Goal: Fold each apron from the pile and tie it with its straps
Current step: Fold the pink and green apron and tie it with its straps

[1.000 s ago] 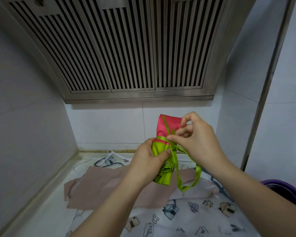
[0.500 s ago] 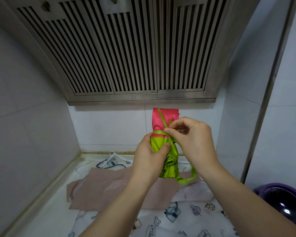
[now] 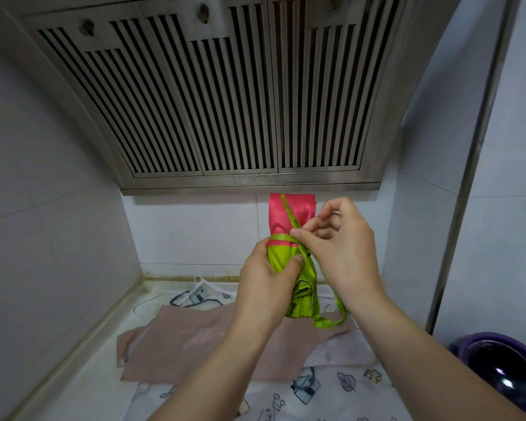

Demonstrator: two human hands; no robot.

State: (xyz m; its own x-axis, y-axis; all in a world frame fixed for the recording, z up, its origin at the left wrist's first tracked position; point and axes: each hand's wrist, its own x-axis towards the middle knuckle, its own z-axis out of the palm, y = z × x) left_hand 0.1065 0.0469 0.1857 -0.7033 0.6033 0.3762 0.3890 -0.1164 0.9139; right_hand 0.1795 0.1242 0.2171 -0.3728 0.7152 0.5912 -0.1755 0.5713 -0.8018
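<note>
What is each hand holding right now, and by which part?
The left hand grips the rolled pink-and-green glossy apron around its green middle; the right hand pinches its thin green strap just above the wrapped band.

A stainless-steel range hood (image 3: 225, 101) with long rows of dark slotted vents fills the upper part of the view, fixed to a back wall (image 3: 195, 232) of large pale tiles that meets a matching side wall (image 3: 43, 208) on the left. Below them lies a light worktop (image 3: 82, 387), edged by a raised beige strip (image 3: 104, 323) along the walls. On the right a metal upright (image 3: 468, 177) runs top to bottom, with a glossy purple basin (image 3: 504, 372) near its foot.
</note>
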